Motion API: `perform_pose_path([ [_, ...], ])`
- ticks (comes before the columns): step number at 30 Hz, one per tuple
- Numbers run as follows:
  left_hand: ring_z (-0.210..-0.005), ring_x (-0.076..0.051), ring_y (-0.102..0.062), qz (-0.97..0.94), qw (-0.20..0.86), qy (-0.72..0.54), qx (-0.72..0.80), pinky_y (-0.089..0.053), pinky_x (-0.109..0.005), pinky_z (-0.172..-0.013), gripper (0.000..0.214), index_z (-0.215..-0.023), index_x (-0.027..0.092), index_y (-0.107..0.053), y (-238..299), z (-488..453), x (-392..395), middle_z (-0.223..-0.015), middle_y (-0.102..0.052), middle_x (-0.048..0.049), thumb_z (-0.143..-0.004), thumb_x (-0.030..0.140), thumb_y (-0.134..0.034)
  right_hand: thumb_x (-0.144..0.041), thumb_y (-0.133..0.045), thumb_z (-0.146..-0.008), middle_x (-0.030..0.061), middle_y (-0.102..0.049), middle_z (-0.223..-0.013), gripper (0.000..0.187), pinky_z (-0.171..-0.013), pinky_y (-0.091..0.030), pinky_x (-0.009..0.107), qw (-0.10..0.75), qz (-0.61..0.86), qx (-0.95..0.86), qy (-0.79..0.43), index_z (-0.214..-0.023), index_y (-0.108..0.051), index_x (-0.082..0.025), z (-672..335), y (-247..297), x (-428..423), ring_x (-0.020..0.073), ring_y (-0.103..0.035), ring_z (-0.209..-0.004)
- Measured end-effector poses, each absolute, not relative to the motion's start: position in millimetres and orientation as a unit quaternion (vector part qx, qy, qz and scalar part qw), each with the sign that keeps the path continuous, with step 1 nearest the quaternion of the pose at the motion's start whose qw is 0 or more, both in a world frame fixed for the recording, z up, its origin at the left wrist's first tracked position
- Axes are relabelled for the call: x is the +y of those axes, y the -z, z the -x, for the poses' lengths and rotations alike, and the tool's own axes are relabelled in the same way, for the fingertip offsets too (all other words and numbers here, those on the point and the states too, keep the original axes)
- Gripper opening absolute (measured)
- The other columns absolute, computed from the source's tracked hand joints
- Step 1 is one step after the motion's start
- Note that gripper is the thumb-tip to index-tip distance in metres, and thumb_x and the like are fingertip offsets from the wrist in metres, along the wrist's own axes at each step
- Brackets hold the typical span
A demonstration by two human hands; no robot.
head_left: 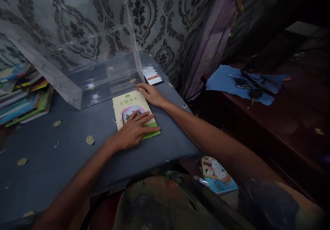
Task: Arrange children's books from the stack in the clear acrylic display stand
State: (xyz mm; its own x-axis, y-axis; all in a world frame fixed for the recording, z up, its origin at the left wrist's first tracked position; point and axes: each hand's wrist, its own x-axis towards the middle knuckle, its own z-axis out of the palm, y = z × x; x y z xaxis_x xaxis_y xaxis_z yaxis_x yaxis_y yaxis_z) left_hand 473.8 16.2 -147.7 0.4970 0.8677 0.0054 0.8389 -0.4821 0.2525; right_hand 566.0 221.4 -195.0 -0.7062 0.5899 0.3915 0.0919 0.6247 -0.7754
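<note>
A book (129, 101) with a cream cover, a coloured picture and a green lower edge lies flat on the cloth-covered table (72, 154). My left hand (132, 130) rests flat across the lower half of its cover, fingers spread towards the right. Along the book's upper right edge lies my right hand (151, 93), its fingertips touching the top corner and its fingers stretched out. Both hands press from above and grip nothing that I can see. Part of the cover picture is hidden beneath the left hand.
Behind the book stands a clear plastic box (74, 96), open towards me. A phone (154, 77) lies beside its right wall. Several books are stacked (25, 99) at the left. Right, a dark red surface (244, 113) holds a blue cloth (221, 80); colourful booklets (218, 175) lie below the table edge.
</note>
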Motion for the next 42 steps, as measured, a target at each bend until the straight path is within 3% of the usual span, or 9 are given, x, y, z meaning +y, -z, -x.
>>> perform_pose_path([
  [9,-0.15,-0.026,-0.031,-0.863,0.071,-0.041,0.499,-0.024,-0.059,-0.122,0.055,-0.139,0.038,-0.057,146,-477,7,-0.156,-0.045,-0.0017,-0.094,0.008,-0.046,-0.033,-0.042,-0.101,0.0089,-0.073,-0.117,0.034,-0.096,-0.049,0.034,0.329,0.198,-0.846,-0.371,-0.124,-0.062,-0.016,-567,195,220,0.0207,-0.066,-0.107],
  [17,-0.146,-0.027,-0.04,-0.818,-0.042,-0.006,0.574,-0.037,-0.051,-0.117,0.048,-0.149,0.01,-0.044,156,-531,-36,-0.153,-0.047,-0.0172,-0.103,0.02,-0.034,-0.034,-0.043,-0.101,0.0091,-0.073,-0.114,0.033,-0.095,-0.05,0.035,0.329,0.194,-0.85,-0.363,-0.122,-0.063,-0.017,-566,198,220,0.0218,-0.067,-0.103],
  [22,-0.146,-0.026,-0.039,-0.795,-0.067,-0.002,0.603,-0.04,-0.049,-0.115,0.049,-0.151,0.012,-0.042,164,-537,-50,-0.155,-0.045,-0.0151,-0.104,0.023,-0.032,-0.034,-0.045,-0.099,0.0082,-0.074,-0.112,0.033,-0.094,-0.051,0.037,0.328,0.184,-0.852,-0.363,-0.122,-0.062,-0.019,-566,199,220,0.0233,-0.067,-0.105],
  [34,-0.141,-0.03,-0.047,-0.748,-0.11,-0.003,0.655,-0.042,-0.049,-0.111,0.052,-0.149,0.015,-0.046,172,-508,-100,-0.151,-0.05,-0.0154,-0.097,0.017,-0.044,-0.025,-0.047,-0.095,0.0101,-0.073,-0.118,0.034,-0.097,-0.051,0.04,0.325,0.185,-0.86,-0.348,-0.124,-0.062,-0.02,-566,204,219,0.0243,-0.066,-0.11],
  [42,-0.134,-0.029,-0.055,-0.719,-0.162,-0.019,0.675,-0.048,-0.046,-0.104,0.044,-0.137,0.015,-0.06,173,-505,-108,-0.145,-0.058,-0.0128,-0.097,0.013,-0.042,-0.023,-0.048,-0.093,0.0114,-0.073,-0.115,0.033,-0.095,-0.05,0.043,0.309,0.2,-0.885,-0.284,-0.121,-0.064,-0.018,-566,200,213,0.0272,-0.064,-0.105],
])
